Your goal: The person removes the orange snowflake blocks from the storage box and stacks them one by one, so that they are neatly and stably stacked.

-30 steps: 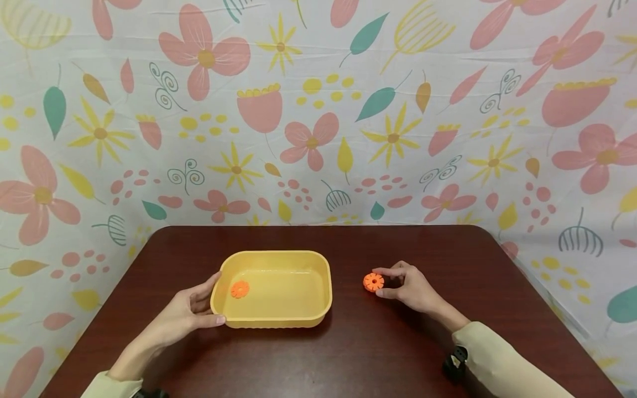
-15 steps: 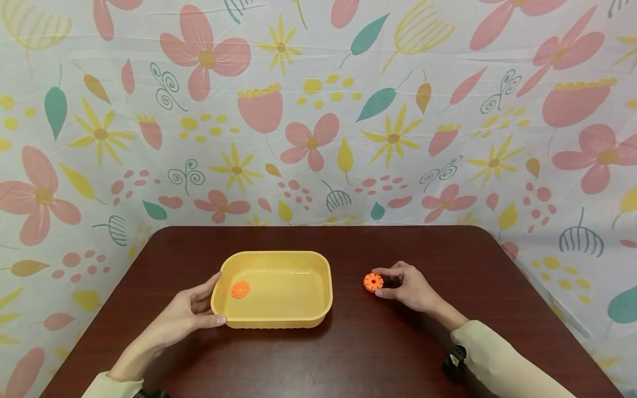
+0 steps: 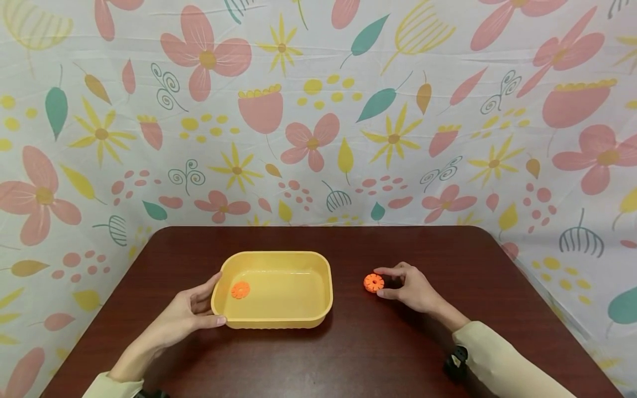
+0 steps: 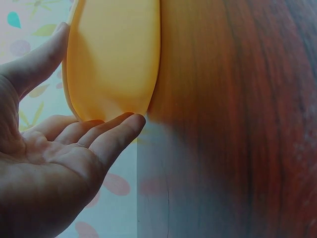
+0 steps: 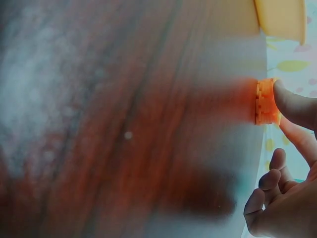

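Observation:
A shallow yellow plastic tray (image 3: 298, 298) with rounded corners sits on the table. My left hand (image 3: 181, 320) holds its left end, with the thumb at the near corner and the index finger at the far one. Inside, toward the left, lies a flat orange interlocking disc (image 3: 240, 290) with a notched edge. To the right of the tray, my right hand (image 3: 410, 287) pinches a small stack of orange interlocking discs (image 3: 373, 283) between thumb and index finger. In the right wrist view the layered edges of the stack (image 5: 266, 101) show, while the other fingers curl loosely below.
The dark reddish-brown table (image 3: 308, 365) has rounded far corners. Behind and beside it hangs a white cloth (image 3: 318, 182) printed with flowers and leaves. A strip of table separates the tray from the stack.

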`<control>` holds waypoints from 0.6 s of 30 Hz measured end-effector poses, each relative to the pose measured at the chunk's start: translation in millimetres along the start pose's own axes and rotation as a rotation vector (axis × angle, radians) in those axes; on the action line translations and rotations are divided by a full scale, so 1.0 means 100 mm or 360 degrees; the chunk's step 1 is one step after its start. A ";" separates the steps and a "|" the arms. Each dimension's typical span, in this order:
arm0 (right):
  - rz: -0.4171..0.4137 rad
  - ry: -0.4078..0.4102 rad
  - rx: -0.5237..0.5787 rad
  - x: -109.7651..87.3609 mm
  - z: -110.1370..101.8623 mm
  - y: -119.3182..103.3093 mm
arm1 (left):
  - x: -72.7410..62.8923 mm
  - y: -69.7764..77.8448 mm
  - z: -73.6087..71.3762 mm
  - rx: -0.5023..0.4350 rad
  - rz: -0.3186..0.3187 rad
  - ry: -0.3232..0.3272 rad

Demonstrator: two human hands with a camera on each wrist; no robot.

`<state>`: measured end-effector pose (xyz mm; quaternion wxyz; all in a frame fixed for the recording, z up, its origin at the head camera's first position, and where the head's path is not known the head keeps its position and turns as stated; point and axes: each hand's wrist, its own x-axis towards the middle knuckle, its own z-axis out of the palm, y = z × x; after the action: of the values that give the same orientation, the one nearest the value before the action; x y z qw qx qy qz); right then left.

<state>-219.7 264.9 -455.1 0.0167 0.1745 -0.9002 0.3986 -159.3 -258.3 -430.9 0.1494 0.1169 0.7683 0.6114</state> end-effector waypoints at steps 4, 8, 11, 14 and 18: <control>-0.0001 -0.0025 -0.0011 0.00 0.00 0.01 | 0.00 -0.01 -0.01 0.0001 0.0007 -0.0003; 0.0007 -0.0034 -0.0012 0.01 0.00 0.01 | 0.00 -0.02 0.00 -0.0006 0.0002 -0.0001; 0.0017 -0.0033 -0.0020 0.01 0.01 0.01 | 0.00 -0.02 0.00 -0.0010 0.0004 -0.0003; 0.0027 -0.0033 -0.0032 0.01 0.01 0.02 | 0.00 -0.02 0.00 -0.0010 0.0008 -0.0005; 0.0019 -0.0022 -0.0027 0.01 0.02 0.01 | 0.00 -0.02 -0.01 -0.0007 0.0016 -0.0013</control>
<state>-220.8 263.9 -457.2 0.0095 0.1716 -0.9047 0.3898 -159.6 -259.2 -432.7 0.1497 0.1228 0.7658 0.6132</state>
